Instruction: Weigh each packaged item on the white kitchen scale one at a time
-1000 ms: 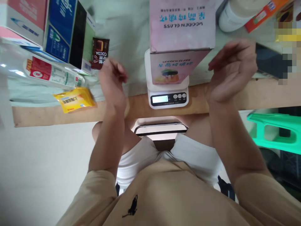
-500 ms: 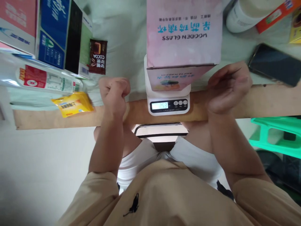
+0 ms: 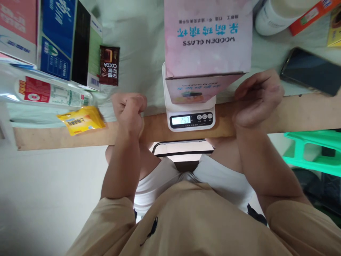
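A pink box [image 3: 209, 42] printed "WOODEN GLASS" stands on a white digital kitchen scale [image 3: 169, 106], its lettering upside down to me. The scale's lit display [image 3: 181, 120] appears to read 253. To the left of the scale, my left hand [image 3: 129, 111] rests at the table edge, closed in a fist with nothing visible in it. My right hand [image 3: 259, 99] lies right of the scale, fingers curled in loosely and nothing showing between them. Neither hand touches the box or the scale.
Left of me are a dark cocoa snack packet [image 3: 109, 65], a yellow snack packet [image 3: 82, 120], a clear bottle [image 3: 57, 92] on its side and several cartons [image 3: 57, 39]. On the right lie a black phone [image 3: 310, 71], a white bottle [image 3: 274, 19] and a green stool [image 3: 314, 153].
The view has shifted very slightly. Both hands, the box and the scale stay in place.
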Available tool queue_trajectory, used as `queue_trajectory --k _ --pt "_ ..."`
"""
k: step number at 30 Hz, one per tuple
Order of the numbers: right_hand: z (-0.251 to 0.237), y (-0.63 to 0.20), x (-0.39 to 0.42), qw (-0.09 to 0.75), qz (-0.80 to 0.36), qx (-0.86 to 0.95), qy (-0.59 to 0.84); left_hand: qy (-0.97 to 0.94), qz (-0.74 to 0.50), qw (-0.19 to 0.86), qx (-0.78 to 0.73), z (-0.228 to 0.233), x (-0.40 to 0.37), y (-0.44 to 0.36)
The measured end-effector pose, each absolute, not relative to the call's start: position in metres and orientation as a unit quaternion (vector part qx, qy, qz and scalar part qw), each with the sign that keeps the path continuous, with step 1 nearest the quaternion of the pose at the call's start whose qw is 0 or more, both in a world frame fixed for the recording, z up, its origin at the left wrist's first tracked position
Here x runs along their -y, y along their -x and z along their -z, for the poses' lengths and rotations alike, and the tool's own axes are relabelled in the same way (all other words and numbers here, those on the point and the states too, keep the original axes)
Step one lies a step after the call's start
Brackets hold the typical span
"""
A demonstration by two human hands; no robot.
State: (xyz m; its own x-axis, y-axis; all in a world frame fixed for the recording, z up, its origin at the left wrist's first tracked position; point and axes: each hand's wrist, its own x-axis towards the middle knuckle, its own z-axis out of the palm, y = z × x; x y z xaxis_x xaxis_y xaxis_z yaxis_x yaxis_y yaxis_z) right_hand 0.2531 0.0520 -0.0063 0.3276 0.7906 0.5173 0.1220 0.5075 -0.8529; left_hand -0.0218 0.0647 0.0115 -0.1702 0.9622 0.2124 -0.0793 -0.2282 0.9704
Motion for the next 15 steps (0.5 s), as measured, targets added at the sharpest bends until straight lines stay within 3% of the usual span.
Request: queue_trajectory --k 15 --pt "0.0056 -0.2513 -0.0543 0.691 -0.234 0.502 0.464 -0.592 -0.517 0.355 -0.507 0.0003 -0.0623 0.0303"
